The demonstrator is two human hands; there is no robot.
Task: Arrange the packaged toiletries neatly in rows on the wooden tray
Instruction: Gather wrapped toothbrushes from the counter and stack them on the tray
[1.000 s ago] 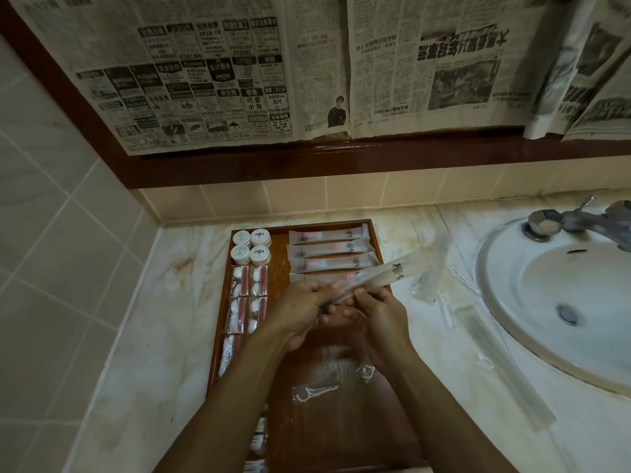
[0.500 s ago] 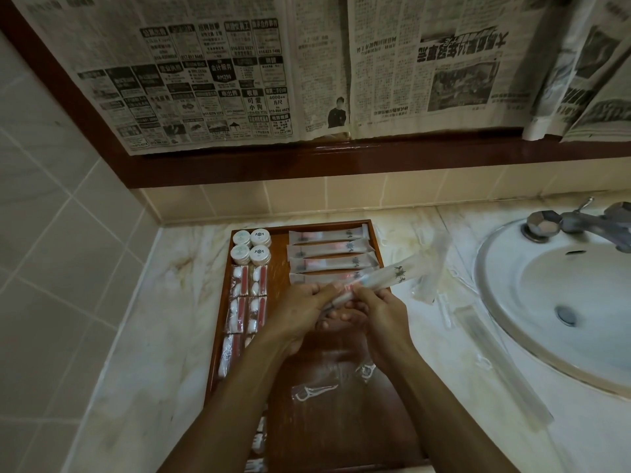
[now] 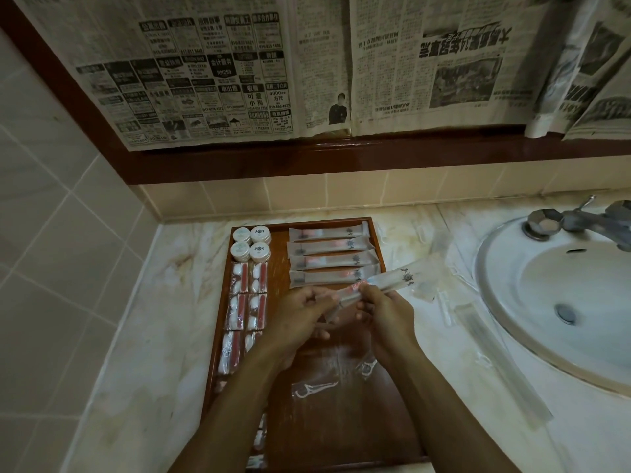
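**Wooden tray, half filled, one packet in both hands**

Head view: the wooden tray [image 3: 280,230] lies on a marble counter [image 3: 143,336], left of the sink [image 3: 553,302]. The left hand [image 3: 300,319] and right hand [image 3: 386,315] both pinch a long frosted packet [image 3: 392,279] over the tray, fingers curled round its near end, its far end tilted up to the right. Just behind it lie 4 matching packets [image 3: 331,256] in a row. 4 round tubs [image 3: 252,244] sit at the far-left corner, red-and-white sachets [image 3: 246,302] in 2 columns below. A floss pick packet [image 3: 314,387] lies nearer.
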